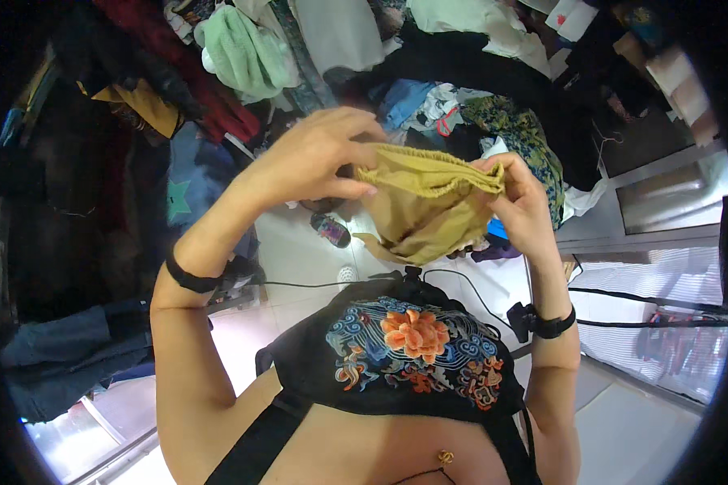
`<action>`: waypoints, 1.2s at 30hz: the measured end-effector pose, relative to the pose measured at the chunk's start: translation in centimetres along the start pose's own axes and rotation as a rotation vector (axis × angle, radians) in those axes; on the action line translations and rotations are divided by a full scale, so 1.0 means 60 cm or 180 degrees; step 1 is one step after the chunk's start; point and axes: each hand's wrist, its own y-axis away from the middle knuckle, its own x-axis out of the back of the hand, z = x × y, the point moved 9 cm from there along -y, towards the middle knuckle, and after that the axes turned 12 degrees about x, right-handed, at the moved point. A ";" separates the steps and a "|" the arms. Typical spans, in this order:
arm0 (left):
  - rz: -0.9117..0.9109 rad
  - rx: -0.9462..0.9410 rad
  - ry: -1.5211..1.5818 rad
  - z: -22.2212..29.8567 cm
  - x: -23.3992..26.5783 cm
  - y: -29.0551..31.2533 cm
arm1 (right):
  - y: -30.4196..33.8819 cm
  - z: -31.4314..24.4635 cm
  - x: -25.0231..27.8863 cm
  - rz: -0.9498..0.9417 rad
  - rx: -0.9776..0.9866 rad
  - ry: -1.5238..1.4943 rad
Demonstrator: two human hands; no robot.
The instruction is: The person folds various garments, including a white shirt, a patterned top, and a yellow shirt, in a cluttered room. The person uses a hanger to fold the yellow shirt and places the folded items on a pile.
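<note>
Held up in front of my chest is a mustard-yellow garment (429,206) with a gathered elastic waistband; its lower part hangs in loose folds, and I cannot tell its exact kind. My left hand (325,153) is curled around the left end of the waistband, thumb below and fingers above, the tips partly out of sight. At the other end, my right hand (522,198) pinches the bunched waistband between thumb and fingers.
Beyond my hands, clothes lie heaped, among them a light green fluffy piece (247,52) and a patterned dark green one (514,133). Dark garments hang at the left, with folded jeans (65,339) lower down. A shoe (330,230) stands on the pale floor. Cables run beside both arms.
</note>
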 end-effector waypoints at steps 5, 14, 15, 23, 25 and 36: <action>0.0203 0.0543 0.0710 -0.019 0.009 -0.012 | -0.023 -0.005 0.019 0.0237 0.0365 0.0252; 0.0671 0.1650 0.3249 -0.063 0.033 -0.059 | -0.086 -0.056 0.064 0.0473 0.0472 0.0034; 0.0565 0.1774 0.3209 -0.068 0.028 -0.060 | -0.090 -0.061 0.063 0.0428 0.0493 0.0142; 0.0486 0.1553 0.2929 -0.061 0.030 -0.071 | -0.129 -0.118 0.010 -0.0442 0.0835 0.1682; 0.0469 0.1514 0.2824 -0.060 0.028 -0.070 | -0.138 -0.109 0.007 -0.0737 0.0914 0.1969; 0.0497 0.1437 0.2025 -0.091 0.015 -0.057 | -0.148 -0.086 -0.115 -0.1110 0.0931 0.2354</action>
